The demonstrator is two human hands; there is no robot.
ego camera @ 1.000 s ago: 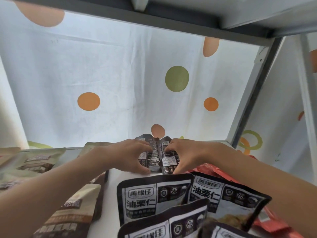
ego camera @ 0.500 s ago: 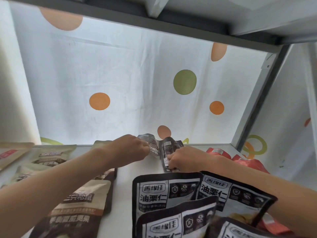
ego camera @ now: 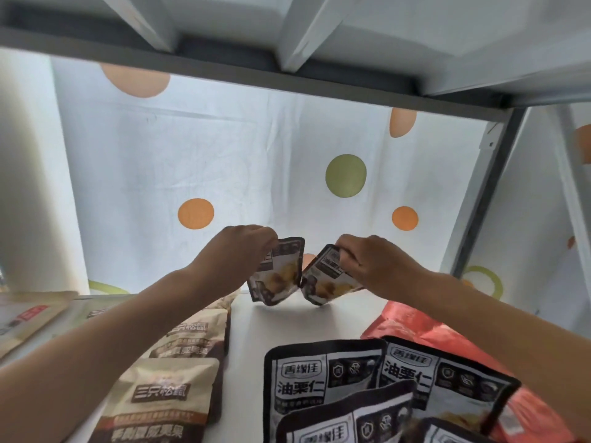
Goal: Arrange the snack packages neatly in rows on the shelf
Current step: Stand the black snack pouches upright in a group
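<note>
At the back of the white shelf (ego camera: 335, 318) the left hand (ego camera: 235, 254) pinches the top edge of a small black chestnut pouch (ego camera: 278, 276), fingers curled over it, while the right hand (ego camera: 380, 266) grips the top of a second small black pouch (ego camera: 326, 279), tilted left. Both pouches' lower corners meet just above the shelf. Nearer, larger black chestnut packages (ego camera: 323, 375) overlap in the middle, brown snack bags (ego camera: 179, 388) lie to the left, red packages (ego camera: 415, 324) to the right, before a dotted white cloth (ego camera: 256, 155)
</note>
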